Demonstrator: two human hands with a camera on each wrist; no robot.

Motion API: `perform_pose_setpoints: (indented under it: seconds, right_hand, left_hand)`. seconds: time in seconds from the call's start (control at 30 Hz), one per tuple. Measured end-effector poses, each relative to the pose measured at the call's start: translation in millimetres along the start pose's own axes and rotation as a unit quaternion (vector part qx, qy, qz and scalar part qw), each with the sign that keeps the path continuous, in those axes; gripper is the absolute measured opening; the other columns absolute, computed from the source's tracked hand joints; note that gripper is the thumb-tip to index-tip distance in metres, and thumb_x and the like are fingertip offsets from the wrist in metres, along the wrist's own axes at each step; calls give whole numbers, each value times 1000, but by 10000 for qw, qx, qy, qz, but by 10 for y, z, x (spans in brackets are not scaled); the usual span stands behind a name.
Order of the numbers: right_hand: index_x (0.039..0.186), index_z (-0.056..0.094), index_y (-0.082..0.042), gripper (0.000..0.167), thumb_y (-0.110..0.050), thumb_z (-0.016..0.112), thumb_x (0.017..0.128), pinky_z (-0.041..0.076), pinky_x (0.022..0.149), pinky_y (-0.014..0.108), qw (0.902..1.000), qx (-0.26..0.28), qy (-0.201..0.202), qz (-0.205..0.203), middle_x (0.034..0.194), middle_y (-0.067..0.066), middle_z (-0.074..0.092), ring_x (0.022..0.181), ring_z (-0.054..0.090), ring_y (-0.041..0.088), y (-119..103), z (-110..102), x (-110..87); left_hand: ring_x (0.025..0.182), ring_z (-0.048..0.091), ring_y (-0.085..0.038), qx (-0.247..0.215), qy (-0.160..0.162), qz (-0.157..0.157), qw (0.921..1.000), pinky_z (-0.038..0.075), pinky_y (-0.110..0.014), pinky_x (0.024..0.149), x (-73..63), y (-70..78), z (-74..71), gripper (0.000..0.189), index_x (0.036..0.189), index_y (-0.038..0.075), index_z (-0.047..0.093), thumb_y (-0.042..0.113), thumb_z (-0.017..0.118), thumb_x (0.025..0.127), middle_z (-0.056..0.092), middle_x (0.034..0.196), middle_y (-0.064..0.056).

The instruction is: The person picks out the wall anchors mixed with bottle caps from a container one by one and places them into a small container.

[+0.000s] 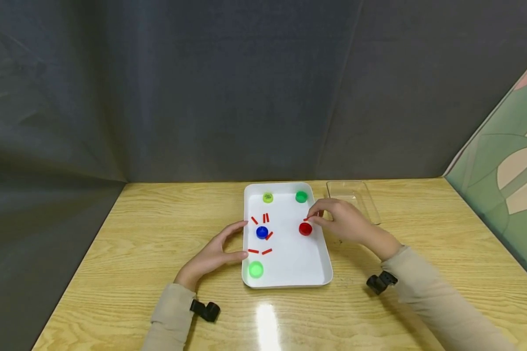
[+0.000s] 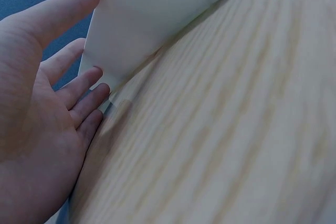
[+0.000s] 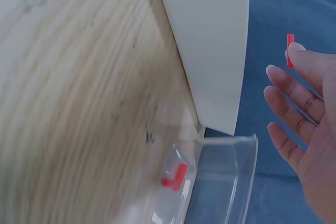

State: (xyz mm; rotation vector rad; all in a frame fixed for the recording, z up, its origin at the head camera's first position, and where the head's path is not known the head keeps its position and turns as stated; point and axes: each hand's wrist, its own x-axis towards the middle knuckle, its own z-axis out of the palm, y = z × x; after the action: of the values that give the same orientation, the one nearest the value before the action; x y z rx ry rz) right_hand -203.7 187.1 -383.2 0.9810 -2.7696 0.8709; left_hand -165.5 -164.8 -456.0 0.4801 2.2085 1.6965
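Note:
My right hand (image 1: pixel 344 222) pinches a small red stick (image 3: pixel 290 51) between thumb and index finger, the other fingers loosely bent. It is over the right side of a white tray (image 1: pixel 294 270), just above a red bottle cap (image 1: pixel 305 229). My left hand (image 1: pixel 212 256) touches the tray's left wall, thumb and fingers spread and fairly straight. Several loose red sticks (image 1: pixel 253 251) lie in the tray's left half, around a blue cap (image 1: pixel 262 232). A light green cap (image 1: pixel 255 269) sits at the near left corner.
A yellow-green cap (image 1: pixel 268 198) and a green cap (image 1: pixel 301 197) stand at the tray's far end. Right of the tray, a clear plastic box (image 1: pixel 355 195) is partly behind my right hand; red pieces (image 3: pixel 176 178) show through it. A dark curtain (image 1: pixel 246 97) hangs behind the table.

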Motion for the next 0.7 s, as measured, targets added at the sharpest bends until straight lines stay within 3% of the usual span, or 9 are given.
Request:
perform_pose_setpoints:
  seconds: [0.23, 0.47, 0.7]
  right_hand:
    - [94, 73, -18, 14, -6, 77, 87, 52, 66, 35, 9993, -87, 345, -101, 87, -10, 65, 79, 56, 8, 105, -130, -93]
    - [96, 73, -15, 9, -9, 75, 89, 47, 58, 26, 9990, -62, 371, 254, 86, -8, 63, 65, 58, 8, 191, -266, -222]
    - [93, 72, -18, 10, -10, 75, 89, 46, 63, 30, 9977, -228, 513, 388, 86, -9, 64, 78, 57, 9, 259, -333, -306]
  left_hand:
    - [146, 24, -26, -28, 12, 19, 10000, 14, -54, 118, 23, -5, -12, 77, 152, 26, 40, 17, 79, 86, 33, 157, -3]
    - [145, 25, -26, -6, 30, -61, 10000, 15, -54, 118, 9, 13, -1, 78, 152, 26, 40, 18, 80, 86, 34, 157, -3]
    - [146, 25, -26, -13, 34, -34, 10000, 16, -54, 118, 0, -9, -1, 77, 151, 26, 40, 19, 80, 85, 34, 157, -3]
